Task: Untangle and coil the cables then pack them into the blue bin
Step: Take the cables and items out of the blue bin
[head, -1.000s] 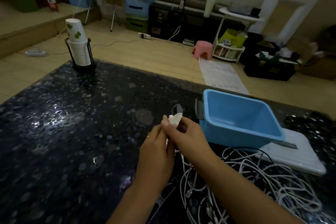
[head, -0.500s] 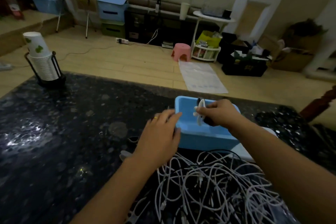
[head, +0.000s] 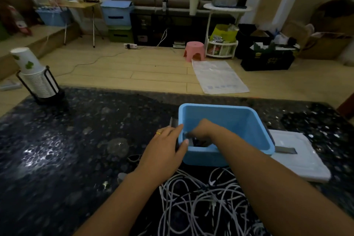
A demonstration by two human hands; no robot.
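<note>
Dark speckled stone table (head: 57,159), a rack of paper cups (head: 38,80) at its far left corner, a white lid (head: 298,157) lying flat just right of the blue bin (head: 226,119). Tangled white cables (head: 201,203) heap on the near side, between the forearms. Left hand (head: 164,151), ring on, fingers straight, braces the bin's left wall; right hand (head: 203,130) reaches down inside, near rim and wrist hiding its fingers, grip unreadable.

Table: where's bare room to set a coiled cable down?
Bare: the dark table between the cup stack and the left hand. Crowded: the cable tangle in front of the blue bin; the white lid to its right.
</note>
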